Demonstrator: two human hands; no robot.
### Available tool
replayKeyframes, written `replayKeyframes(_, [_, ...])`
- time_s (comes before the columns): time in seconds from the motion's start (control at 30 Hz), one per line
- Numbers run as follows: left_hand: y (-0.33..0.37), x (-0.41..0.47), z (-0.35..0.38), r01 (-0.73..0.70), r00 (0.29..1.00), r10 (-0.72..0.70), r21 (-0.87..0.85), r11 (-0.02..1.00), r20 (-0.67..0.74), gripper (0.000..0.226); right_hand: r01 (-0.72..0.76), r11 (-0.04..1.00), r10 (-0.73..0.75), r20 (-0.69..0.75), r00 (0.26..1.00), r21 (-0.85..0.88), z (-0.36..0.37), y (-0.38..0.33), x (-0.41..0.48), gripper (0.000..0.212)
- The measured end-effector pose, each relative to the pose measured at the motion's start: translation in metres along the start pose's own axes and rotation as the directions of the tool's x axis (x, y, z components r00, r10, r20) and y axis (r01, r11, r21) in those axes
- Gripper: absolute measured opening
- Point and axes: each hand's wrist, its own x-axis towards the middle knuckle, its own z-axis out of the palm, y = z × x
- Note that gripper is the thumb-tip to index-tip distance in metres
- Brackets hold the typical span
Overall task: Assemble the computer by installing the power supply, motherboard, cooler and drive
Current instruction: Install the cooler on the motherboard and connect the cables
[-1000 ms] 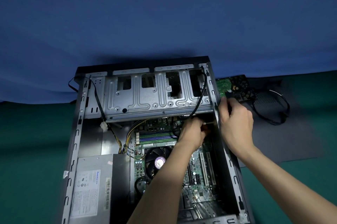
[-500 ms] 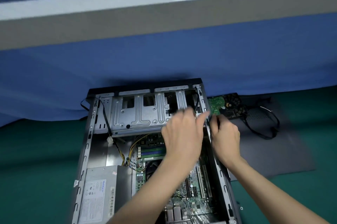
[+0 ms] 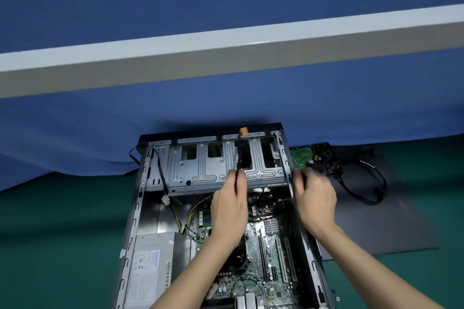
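Observation:
An open computer case lies on the table. Inside it sit the grey power supply at the near left, the green motherboard and a black cooler fan, partly hidden by my left forearm. My left hand holds up a thin black cable ending in an orange connector, in front of the metal drive cage. My right hand is blurred at the case's right wall, its fingers curled near the drive with a green board lying outside the case.
A dark mat lies right of the case, with a looped black cable on it. The table has a green cover. A blue cloth hangs behind, crossed by a white and grey bar.
My left hand has lifted the black cable with the orange connector up over the drive cage. My right hand stayed at the case's right wall. The camera tilted upward.

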Motion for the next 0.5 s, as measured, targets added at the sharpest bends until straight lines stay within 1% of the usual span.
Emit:
replayKeyframes(0.03, [-0.003,-0.011,-0.009,-0.041,0.997,0.044,-0.036,0.998,0.066,0.028,0.058,0.998,-0.058,-0.041,0.997,0.013,-0.004,-0.005,-0.003,0.038])
replayKeyframes(0.07, [-0.007,-0.019,-0.016,-0.078,0.985,0.084,-0.044,0.996,0.15,0.029,0.096,0.992,-0.092,-0.052,0.994,0.083,-0.009,-0.013,-0.006,0.05])
replayKeyframes(0.1, [-0.01,-0.027,-0.022,-0.116,0.962,0.118,-0.022,0.993,0.245,0.031,0.034,0.962,-0.047,0.041,0.998,0.27,-0.016,-0.025,-0.007,0.063])
replayKeyframes(0.13, [-0.012,-0.033,-0.026,-0.162,0.93,0.14,0.038,0.986,0.34,0.032,-0.104,0.86,-0.003,0.208,0.978,0.5,-0.022,-0.037,-0.007,0.072])
replayKeyframes(0.17, [-0.013,-0.038,-0.029,-0.206,0.895,0.143,0.107,0.973,0.422,0.032,-0.265,0.724,0.01,0.375,0.927,0.637,-0.028,-0.047,-0.007,0.07])
replayKeyframes(0.2, [-0.012,-0.04,-0.032,-0.23,0.866,0.134,0.145,0.962,0.481,0.03,-0.376,0.622,-0.007,0.486,0.874,0.687,-0.032,-0.054,-0.006,0.061])
replayKeyframes(0.23, [-0.007,-0.041,-0.034,-0.228,0.847,0.122,0.146,0.963,0.518,0.025,-0.404,0.597,-0.042,0.529,0.847,0.693,-0.037,-0.059,-0.006,0.049])
replayKeyframes(0.27, [0.0,-0.041,-0.037,-0.193,0.84,0.109,0.105,0.975,0.531,0.02,-0.378,0.611,-0.085,0.532,0.842,0.696,-0.042,-0.062,-0.006,0.039])
replayKeyframes(0.3, [0.011,-0.041,-0.039,-0.098,0.847,0.078,0.01,0.995,0.526,0.017,-0.33,0.629,-0.137,0.519,0.844,0.704,-0.047,-0.064,-0.009,0.034])
replayKeyframes(0.33, [0.02,-0.04,-0.042,0.029,0.85,0.047,-0.137,0.99,0.525,0.021,-0.28,0.641,-0.194,0.504,0.842,0.715,-0.052,-0.064,-0.014,0.031])
replayKeyframes(0.37, [0.029,-0.037,-0.043,0.131,0.847,0.037,-0.275,0.952,0.53,0.025,-0.226,0.66,-0.25,0.493,0.833,0.716,-0.056,-0.063,-0.018,0.031])
replayKeyframes(0.4, [0.036,-0.035,-0.045,0.177,0.845,0.035,-0.341,0.923,0.533,0.026,-0.175,0.688,-0.296,0.493,0.819,0.704,-0.061,-0.061,-0.023,0.032])
replayKeyframes(0.43, [0.043,-0.033,-0.047,0.16,0.846,0.04,-0.325,0.932,0.532,0.023,-0.129,0.726,-0.323,0.5,0.804,0.676,-0.066,-0.06,-0.028,0.034])
replayKeyframes(0.47, [0.047,-0.031,-0.049,0.099,0.858,0.045,-0.251,0.963,0.511,0.018,-0.109,0.752,-0.326,0.51,0.796,0.65,-0.07,-0.059,-0.033,0.036])
replayKeyframes(0.5, [0.048,-0.031,-0.051,0.019,0.884,0.056,-0.154,0.988,0.465,0.016,-0.131,0.751,-0.307,0.518,0.798,0.647,-0.074,-0.057,-0.036,0.041])
